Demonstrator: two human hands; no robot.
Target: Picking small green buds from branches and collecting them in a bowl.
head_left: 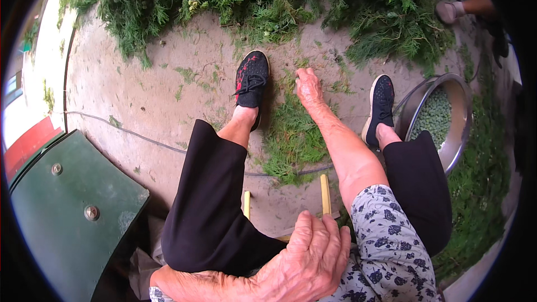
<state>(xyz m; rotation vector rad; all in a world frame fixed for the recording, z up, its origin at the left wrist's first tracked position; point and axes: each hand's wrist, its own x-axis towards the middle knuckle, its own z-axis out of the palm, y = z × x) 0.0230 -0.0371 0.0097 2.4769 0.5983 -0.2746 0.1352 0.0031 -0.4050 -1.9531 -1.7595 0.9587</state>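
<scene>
My right hand (309, 86) reaches down to the floor between my shoes, at the far end of a small heap of green conifer sprigs (293, 140). Its fingers are bent and drawn together near scattered green bits; whatever they may hold is too small to tell. My left hand (316, 254) rests over my lap with loosely curved fingers and nothing seen in it. Beside my right shoe (382, 103) a metal basin (461, 100) holds many small round green cones (433, 116).
Large piles of cut conifer branches (240, 0) lie across the far floor. A dark cable (134, 133) crosses the concrete. At left is a green panel (72, 201) with metal studs. More greenery (475, 201) lies at right. Another person's foot (447, 12) shows at far right.
</scene>
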